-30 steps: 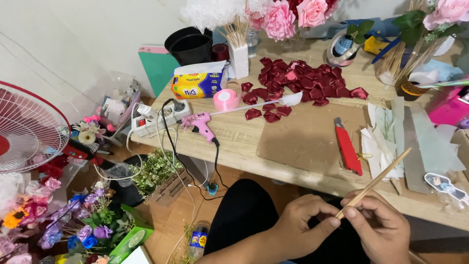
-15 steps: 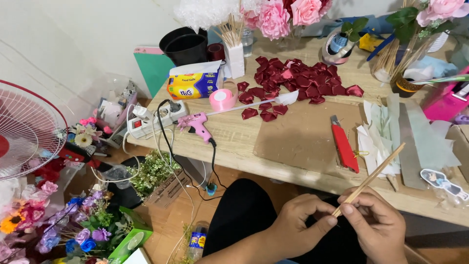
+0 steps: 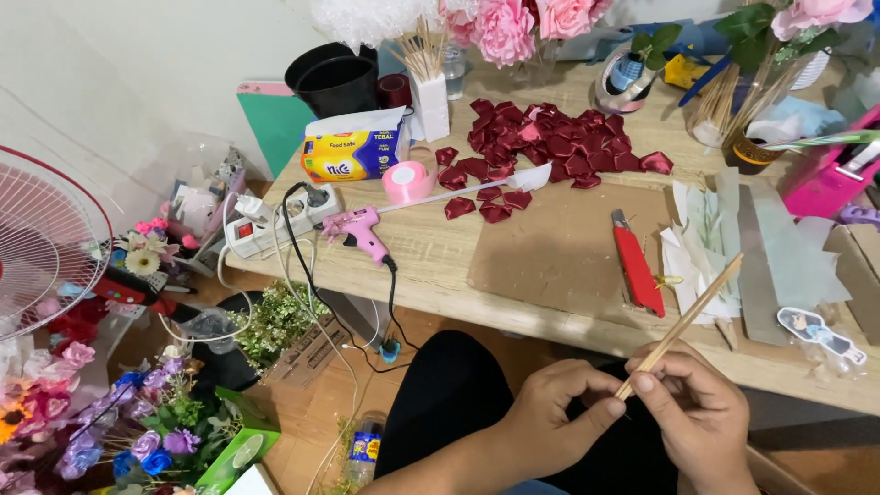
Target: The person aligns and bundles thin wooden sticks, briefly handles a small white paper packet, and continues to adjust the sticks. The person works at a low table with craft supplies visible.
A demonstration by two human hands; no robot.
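Stick (image 3: 683, 323) lower — cutter (image 3: 636, 267) beside

Both hands pinch a thin wooden stick (image 3: 683, 323), left hand (image 3: 555, 412) beside right hand (image 3: 701, 412). A red utility knife (image 3: 635, 266) lies just above them.

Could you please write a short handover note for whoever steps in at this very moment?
Left hand: fingertips pinch the lower end of the wooden stick. Right hand: grip closed on the same end; the stick slants up toward the table edge.
On the table: dark red ribbon petals piled, pink glue gun, pink ribbon roll, red utility knife, all untouched.
Done: petals folded. Left: the stick is bare, nothing attached.
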